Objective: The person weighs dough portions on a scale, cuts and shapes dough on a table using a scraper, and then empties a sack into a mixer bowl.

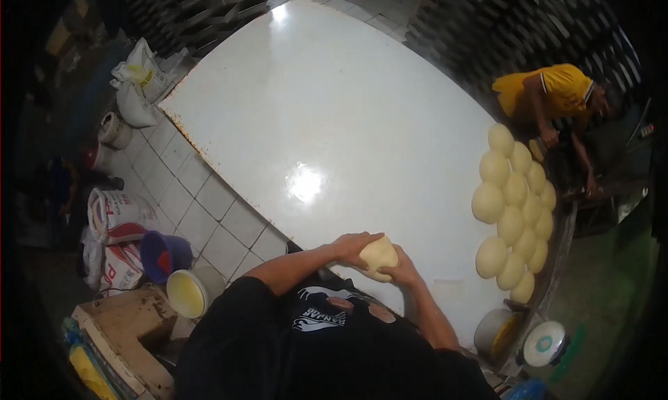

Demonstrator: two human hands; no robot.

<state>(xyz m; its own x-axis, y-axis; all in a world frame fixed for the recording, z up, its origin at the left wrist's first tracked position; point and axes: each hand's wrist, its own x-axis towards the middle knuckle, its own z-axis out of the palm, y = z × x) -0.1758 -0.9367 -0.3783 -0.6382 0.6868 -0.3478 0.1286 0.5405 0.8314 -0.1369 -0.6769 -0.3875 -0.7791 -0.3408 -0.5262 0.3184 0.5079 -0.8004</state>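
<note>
Watching remotely, I find the left hand (353, 249) and right hand (404, 267) at the near edge of the worktop (348, 129), fingers of both curled firmly around opposite sides of one dough piece (380, 255), probably to support its soft mass evenly. Rounded dough balls (511, 225) cluster along the right edge, touching, presumably to save space.

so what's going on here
The person's left hand and right hand hold a lump of pale dough between them at the near edge of a white table. More rounded dough pieces sit clustered along the table's right side. Beyond them, a yellow-shirted co-worker leans over.
</note>
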